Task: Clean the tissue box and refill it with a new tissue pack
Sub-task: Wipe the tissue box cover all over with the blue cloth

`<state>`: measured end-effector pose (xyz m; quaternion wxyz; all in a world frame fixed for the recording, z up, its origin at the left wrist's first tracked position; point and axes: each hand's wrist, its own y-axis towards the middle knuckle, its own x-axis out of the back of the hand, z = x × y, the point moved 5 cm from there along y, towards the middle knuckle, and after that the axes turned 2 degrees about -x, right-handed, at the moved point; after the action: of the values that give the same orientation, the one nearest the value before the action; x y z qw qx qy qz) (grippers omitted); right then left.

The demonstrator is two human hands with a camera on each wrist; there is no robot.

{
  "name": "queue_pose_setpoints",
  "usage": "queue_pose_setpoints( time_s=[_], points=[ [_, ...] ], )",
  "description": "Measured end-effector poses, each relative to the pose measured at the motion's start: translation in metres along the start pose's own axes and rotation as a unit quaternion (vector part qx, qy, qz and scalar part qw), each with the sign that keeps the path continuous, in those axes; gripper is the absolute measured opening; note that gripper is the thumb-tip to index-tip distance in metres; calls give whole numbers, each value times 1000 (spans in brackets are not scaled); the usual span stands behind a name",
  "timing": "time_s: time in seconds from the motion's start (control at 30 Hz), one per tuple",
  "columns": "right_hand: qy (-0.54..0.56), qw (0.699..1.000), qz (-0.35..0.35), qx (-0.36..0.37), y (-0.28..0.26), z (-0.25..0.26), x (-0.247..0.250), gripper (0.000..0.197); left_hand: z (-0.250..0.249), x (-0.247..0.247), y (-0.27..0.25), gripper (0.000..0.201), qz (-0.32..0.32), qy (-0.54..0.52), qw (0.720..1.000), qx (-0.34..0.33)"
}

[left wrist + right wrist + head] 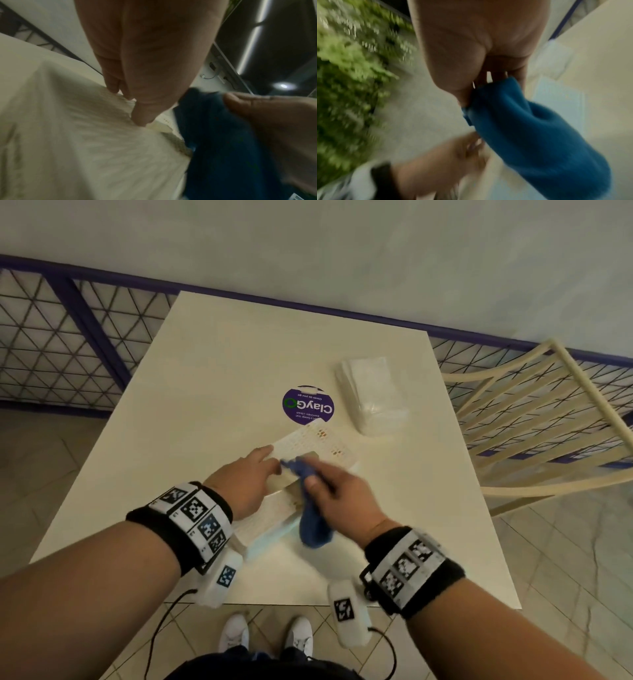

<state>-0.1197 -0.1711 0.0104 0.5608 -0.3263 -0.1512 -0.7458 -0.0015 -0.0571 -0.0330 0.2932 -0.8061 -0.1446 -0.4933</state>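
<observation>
A white tissue box (310, 441) with small orange marks lies flat on the cream table (212, 378). My left hand (274, 462) holds its near end, fingers on top and thumb at the edge by the opening; in the left wrist view the left hand (130, 108) pinches the box (77, 135). My right hand (318, 477) grips a blue cloth (313, 529) bunched against the box beside the left thumb. Seen from the right wrist, the right hand (471, 94) has the cloth (530, 135) hanging from it. A new tissue pack (371, 395) in clear wrap lies behind, to the right.
A round purple sticker (308, 405) is stuck on the table between box and pack. A cream metal chair (534, 419) stands at the table's right side. A purple mesh fence (61, 337) runs behind and to the left. My white shoes (267, 637) show below the near edge.
</observation>
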Motion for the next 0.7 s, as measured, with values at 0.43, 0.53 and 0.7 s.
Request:
queue_pose_setpoints(
  time_s=[0.43, 0.53, 0.7],
  points=[
    [-269, 958, 105, 0, 19, -46, -18, 55, 21, 4, -4, 78, 95, -35, 994, -41],
    [-192, 956, 148, 167, -7, -6, -65, 53, 24, 9, 1, 81, 104, -76, 991, -31],
    [-250, 887, 239, 307, -16, 13, -100, 45, 18, 9, 1, 85, 104, -109, 988, -29]
  ],
)
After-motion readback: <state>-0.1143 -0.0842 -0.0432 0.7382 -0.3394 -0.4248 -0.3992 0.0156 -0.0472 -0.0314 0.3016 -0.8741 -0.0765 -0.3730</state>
